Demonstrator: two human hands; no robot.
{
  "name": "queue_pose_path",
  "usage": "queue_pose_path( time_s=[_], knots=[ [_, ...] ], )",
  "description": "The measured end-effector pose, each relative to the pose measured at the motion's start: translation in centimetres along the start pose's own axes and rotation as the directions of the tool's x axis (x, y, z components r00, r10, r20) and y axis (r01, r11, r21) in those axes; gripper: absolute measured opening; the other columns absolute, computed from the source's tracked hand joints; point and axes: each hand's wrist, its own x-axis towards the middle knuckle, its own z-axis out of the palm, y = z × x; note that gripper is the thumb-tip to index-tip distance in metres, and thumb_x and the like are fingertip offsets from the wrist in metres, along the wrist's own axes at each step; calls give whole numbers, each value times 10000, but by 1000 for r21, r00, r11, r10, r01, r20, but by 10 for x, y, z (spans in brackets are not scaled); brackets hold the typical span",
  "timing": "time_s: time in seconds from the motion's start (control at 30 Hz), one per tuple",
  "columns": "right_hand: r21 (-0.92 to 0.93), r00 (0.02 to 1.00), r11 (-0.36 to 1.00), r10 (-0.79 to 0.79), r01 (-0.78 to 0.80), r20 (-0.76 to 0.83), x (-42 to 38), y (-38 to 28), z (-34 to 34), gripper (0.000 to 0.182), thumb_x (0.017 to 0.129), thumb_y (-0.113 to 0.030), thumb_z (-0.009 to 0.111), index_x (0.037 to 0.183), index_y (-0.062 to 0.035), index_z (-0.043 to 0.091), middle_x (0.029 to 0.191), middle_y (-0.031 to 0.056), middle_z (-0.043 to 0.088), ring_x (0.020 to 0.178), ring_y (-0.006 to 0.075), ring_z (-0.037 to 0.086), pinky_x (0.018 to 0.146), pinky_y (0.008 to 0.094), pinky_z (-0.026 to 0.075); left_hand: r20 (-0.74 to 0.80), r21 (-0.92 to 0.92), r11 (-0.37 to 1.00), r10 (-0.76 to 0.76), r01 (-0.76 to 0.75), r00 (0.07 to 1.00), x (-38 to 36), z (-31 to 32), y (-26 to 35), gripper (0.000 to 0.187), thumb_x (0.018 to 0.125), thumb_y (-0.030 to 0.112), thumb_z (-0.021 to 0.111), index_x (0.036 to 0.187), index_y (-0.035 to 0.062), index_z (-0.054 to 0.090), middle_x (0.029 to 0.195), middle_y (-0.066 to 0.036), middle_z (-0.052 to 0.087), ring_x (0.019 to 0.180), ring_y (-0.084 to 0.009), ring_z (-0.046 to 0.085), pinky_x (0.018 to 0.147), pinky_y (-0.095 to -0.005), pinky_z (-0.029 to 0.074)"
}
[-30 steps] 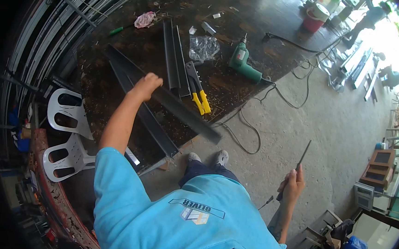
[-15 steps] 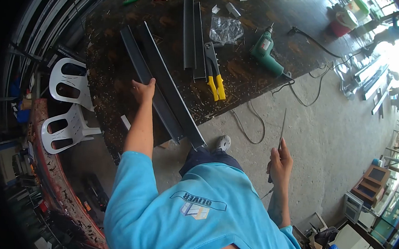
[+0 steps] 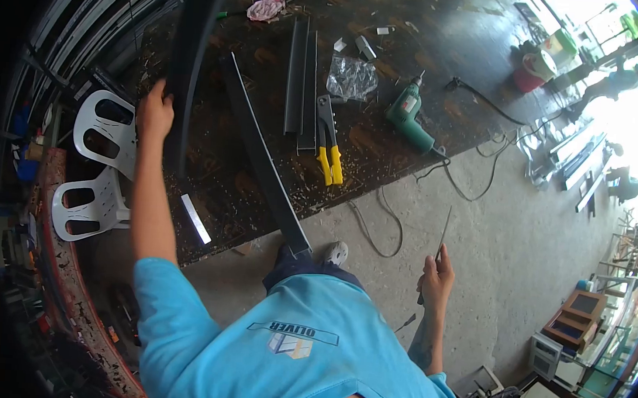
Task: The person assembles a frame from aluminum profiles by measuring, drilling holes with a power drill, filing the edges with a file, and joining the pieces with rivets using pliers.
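Black channel | left hand curled at edge | right hand gripping thin rod

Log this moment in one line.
left hand: holding raised dark bar, blurred | right hand: holding thin tool | table: lying dark bar, yellow-handled tool, green drill

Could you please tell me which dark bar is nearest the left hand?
The leftmost bar, blurred and reaching the picture's top edge, at the left hand; the other bars lie farther right on the table.
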Motion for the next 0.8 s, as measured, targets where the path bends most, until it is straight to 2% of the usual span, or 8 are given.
queue_pose_path(
  time_s=[0.03, 0.17, 0.23, 0.47, 0.67, 0.73, 0.77, 0.8],
  knots=[
    [-31, 997, 998, -52, 50, -56, 9, 3, -1, 512, 964, -141, 567, 1446, -30, 434, 669, -21, 480, 452, 57, 467, 376, 241, 400, -12, -6, 1000, -10, 10, 1000, 8, -7, 0, 307, 883, 121, 604, 1186, 81, 632, 1048, -206, 675, 996, -419, 623, 807, -473, 505],
    [16, 974, 997, -70, 76, -216, 39, -29, 9, 513, 966, -133, 562, 1448, -27, 424, 674, -16, 483, 454, 58, 472, 370, 240, 391, 53, 4, 951, 308, -309, 950, 19, -22, 3, 228, 868, 29, 541, 1026, 77, 698, 1003, -161, 677, 960, -395, 634, 799, -478, 504],
    [-27, 970, 997, -74, 70, -232, 51, -46, 27, 523, 965, -127, 560, 1455, -26, 410, 680, -10, 495, 452, 56, 469, 366, 239, 384, 196, -7, 913, 401, -407, 895, 20, 6, -14, 231, 845, 6, 528, 967, 83, 709, 961, -161, 664, 932, -379, 643, 785, -469, 510],
    [-70, 983, 983, -166, 171, 74, 97, -54, 119, 493, 945, -114, 588, 1423, -61, 480, 693, -16, 532, 516, 57, 477, 445, 243, 389, 509, -127, 789, 572, -601, 643, 24, 117, -78, 169, 854, 43, 521, 907, 78, 678, 912, -148, 619, 907, -359, 645, 755, -446, 527],
    [-233, 962, 958, -108, 168, 252, 147, -75, 198, 512, 908, -112, 613, 1406, -68, 504, 683, 6, 546, 579, 67, 490, 523, 246, 416, 351, -197, 814, 579, -546, 736, 26, 172, -87, 116, 847, 56, 526, 852, 47, 642, 907, -126, 577, 949, -321, 615, 782, -407, 520],
    [-368, 857, 779, -413, 507, 308, 184, -52, 216, 520, 865, -131, 658, 1369, -79, 540, 760, 85, 613, 682, 158, 590, 644, 316, 491, 233, -242, 812, 579, -530, 781, 25, 195, -98, 182, 817, -13, 537, 929, 58, 662, 992, -122, 605, 1039, -314, 601, 851, -396, 513],
    [-369, 857, 779, -412, 508, 309, 189, -59, 223, 520, 865, -131, 658, 1369, -79, 540, 760, 85, 613, 682, 158, 590, 644, 316, 491, 234, -242, 813, 578, -529, 782, 21, 197, -95, 182, 817, -13, 537, 929, 58, 662, 992, -122, 605, 1039, -314, 601, 851, -396, 513],
    [-529, 744, 544, -595, 651, 303, 188, -71, 230, 503, 841, -143, 678, 1329, -86, 570, 836, 124, 630, 772, 231, 613, 723, 359, 499, 54, -229, 881, 436, -414, 898, 14, 197, -85, 246, 799, -40, 539, 979, 68, 669, 1068, -144, 605, 1076, -330, 589, 890, -398, 504]
  ],
)
